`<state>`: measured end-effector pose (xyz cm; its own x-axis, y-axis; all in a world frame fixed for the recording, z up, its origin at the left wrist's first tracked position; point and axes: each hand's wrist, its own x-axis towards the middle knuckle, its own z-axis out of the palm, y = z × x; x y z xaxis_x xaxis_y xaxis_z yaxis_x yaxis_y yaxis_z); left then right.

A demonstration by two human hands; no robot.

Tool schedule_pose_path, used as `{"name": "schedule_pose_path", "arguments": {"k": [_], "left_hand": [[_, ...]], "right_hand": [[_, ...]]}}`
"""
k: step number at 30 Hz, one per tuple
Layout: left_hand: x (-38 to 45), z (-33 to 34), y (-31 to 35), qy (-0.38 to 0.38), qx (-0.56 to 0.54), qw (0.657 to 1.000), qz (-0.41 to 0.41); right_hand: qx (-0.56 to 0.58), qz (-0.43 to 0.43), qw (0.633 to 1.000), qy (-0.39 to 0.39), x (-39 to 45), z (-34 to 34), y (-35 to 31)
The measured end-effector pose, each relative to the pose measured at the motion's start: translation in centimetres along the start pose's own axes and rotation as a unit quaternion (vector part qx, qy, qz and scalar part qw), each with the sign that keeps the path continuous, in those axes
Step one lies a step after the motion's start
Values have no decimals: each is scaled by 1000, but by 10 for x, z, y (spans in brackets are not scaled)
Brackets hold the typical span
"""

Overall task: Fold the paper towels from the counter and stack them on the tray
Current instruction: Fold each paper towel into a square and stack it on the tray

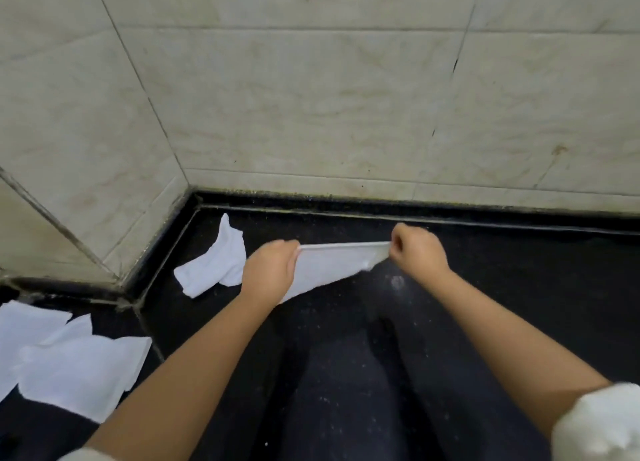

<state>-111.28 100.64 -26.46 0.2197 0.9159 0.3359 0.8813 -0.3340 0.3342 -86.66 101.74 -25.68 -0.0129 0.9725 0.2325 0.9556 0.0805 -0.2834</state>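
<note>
A white paper towel [332, 265] is stretched flat between both hands just above the black counter [346, 356], its top edge folded over. My left hand [270, 270] pinches its left end and my right hand [417, 251] pinches its right top corner. A crumpled white paper towel [214, 263] lies on the counter just left of my left hand, near the corner. Several loose white paper towels [65, 363] lie spread at the lower left. No tray is in view.
Beige tiled walls [311, 97] rise behind the counter and meet in a corner at the left. A raised black ledge [381, 207] runs along the wall's foot. White sleeves show at the lower corners.
</note>
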Motion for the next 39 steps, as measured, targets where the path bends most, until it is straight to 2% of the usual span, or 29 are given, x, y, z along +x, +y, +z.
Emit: {"name": "schedule_pose_path", "arguments": {"k": [4,6,8,11,14,17,19,21,22,23,24,26,29,32,35,39], "left_hand": [[45,-20,24,81,-52,995,13],[47,-26,33,117,-72,988,66],[37,-21,39,86,-73,985,130],[7,0,41,-6,-38,975,217],[-25,28,46,-208,-27,956,204],[-56,52,50,-419,-54,894,147],[-72,59,59,-512,-63,845,141],[-82,63,63,-602,-61,788,116],[-85,64,64,-635,-60,763,101],[-85,66,65,-647,-63,754,95],[-82,68,65,-634,-67,764,96],[-74,74,66,-560,-77,820,86],[-60,87,63,-437,-90,895,-4],[-51,104,62,-387,-60,918,-64],[-50,119,67,-364,-9,929,-60],[-52,133,66,-317,5,947,-42]], "right_hand": [[31,-51,991,120,20,-49,12],[23,-83,987,135,13,-68,22],[-19,-143,983,117,-9,-79,38],[-54,-165,985,7,-59,-73,67],[-54,-109,977,-174,-114,-52,81],[-6,-48,924,-379,-162,-21,87],[30,2,871,-490,-183,-11,91],[77,56,819,-565,-192,-11,95],[94,77,803,-583,-194,-13,98],[100,91,801,-583,-194,-14,101],[106,101,811,-567,-192,-14,104],[99,111,854,-498,-185,-14,112],[89,138,910,-381,-172,-6,125],[75,184,936,-291,-166,11,127],[51,213,941,-259,-163,31,130],[28,232,946,-223,-162,45,132]]}}
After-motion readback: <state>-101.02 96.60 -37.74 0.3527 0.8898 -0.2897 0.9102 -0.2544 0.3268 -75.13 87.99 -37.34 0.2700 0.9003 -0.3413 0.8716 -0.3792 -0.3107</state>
